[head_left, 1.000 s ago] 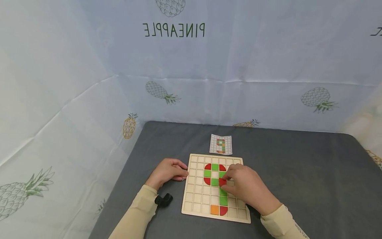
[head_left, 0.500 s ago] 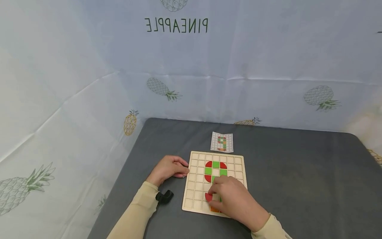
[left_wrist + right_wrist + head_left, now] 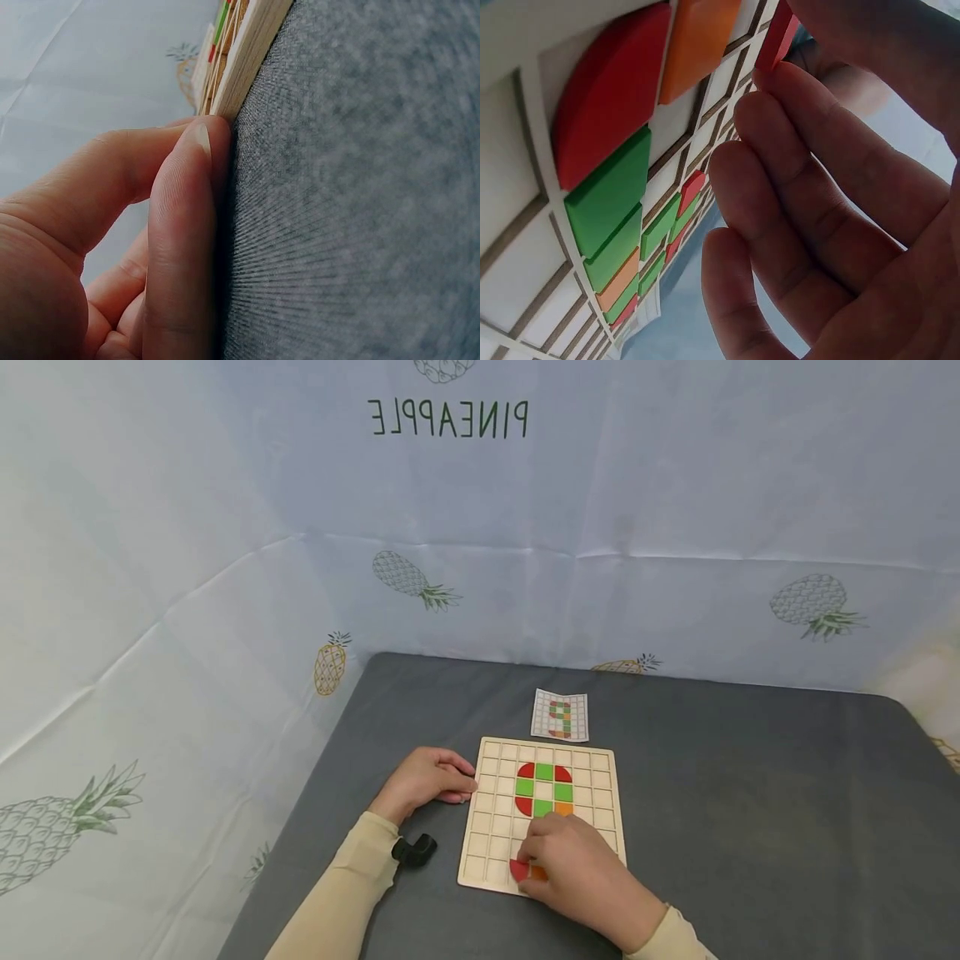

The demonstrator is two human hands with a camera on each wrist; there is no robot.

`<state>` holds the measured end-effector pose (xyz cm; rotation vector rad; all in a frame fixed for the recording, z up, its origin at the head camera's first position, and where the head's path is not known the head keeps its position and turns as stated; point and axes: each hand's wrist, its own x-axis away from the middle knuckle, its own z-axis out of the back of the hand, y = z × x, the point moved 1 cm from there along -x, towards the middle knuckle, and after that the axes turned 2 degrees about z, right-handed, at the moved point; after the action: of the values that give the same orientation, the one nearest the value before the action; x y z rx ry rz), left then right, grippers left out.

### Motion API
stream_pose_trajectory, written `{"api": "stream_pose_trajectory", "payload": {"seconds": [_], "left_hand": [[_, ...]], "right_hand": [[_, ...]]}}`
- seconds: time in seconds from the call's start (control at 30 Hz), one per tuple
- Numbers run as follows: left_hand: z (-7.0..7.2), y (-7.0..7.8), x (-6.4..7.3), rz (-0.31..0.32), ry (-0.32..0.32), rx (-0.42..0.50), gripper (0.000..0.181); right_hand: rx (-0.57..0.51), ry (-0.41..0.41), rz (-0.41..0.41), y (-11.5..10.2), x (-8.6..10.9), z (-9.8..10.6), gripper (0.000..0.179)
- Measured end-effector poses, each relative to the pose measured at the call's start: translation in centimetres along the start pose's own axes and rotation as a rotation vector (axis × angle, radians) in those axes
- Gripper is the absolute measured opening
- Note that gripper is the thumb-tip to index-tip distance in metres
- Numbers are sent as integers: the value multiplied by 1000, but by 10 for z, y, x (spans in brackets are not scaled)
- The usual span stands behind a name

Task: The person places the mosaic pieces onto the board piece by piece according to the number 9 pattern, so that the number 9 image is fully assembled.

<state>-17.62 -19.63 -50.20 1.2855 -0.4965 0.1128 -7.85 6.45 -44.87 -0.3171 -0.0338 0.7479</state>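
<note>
A red quarter-circle tile (image 3: 519, 870) is pinched between the thumb and forefinger of my right hand (image 3: 581, 872), low over the wooden grid board (image 3: 491, 827). It sits left of an orange square tile (image 3: 697, 45) near the board's bottom row. Green, red and orange tiles form a ring higher up, including a green square tile (image 3: 544, 772). The right hand covers part of the column below the ring; the right wrist view shows another red quarter-circle tile (image 3: 619, 97) there. My left hand (image 3: 431, 779) rests on the table, thumb and forefinger tips touching the board's left edge.
Behind the board lies a small paper card (image 3: 560, 716) printed with a coloured grid pattern. The dark grey tablecloth (image 3: 750, 793) extends to the right. A pineapple-print curtain (image 3: 675, 510) hangs behind and to the left. A black device (image 3: 415, 851) is strapped at the left wrist.
My right hand has carried the red quarter-circle tile from the ring's lower right corner down and left toward the bottom row. An orange tile now shows at that corner. The left hand stays put.
</note>
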Motion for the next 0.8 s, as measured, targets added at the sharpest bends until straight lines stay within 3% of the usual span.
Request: {"api": "stream_pose_trajectory", "payload": {"seconds": [0.8], "left_hand": [[0, 1, -1, -3, 8, 1, 27]], "right_hand": [[-8, -64, -34, 0, -2, -3, 19]]}}
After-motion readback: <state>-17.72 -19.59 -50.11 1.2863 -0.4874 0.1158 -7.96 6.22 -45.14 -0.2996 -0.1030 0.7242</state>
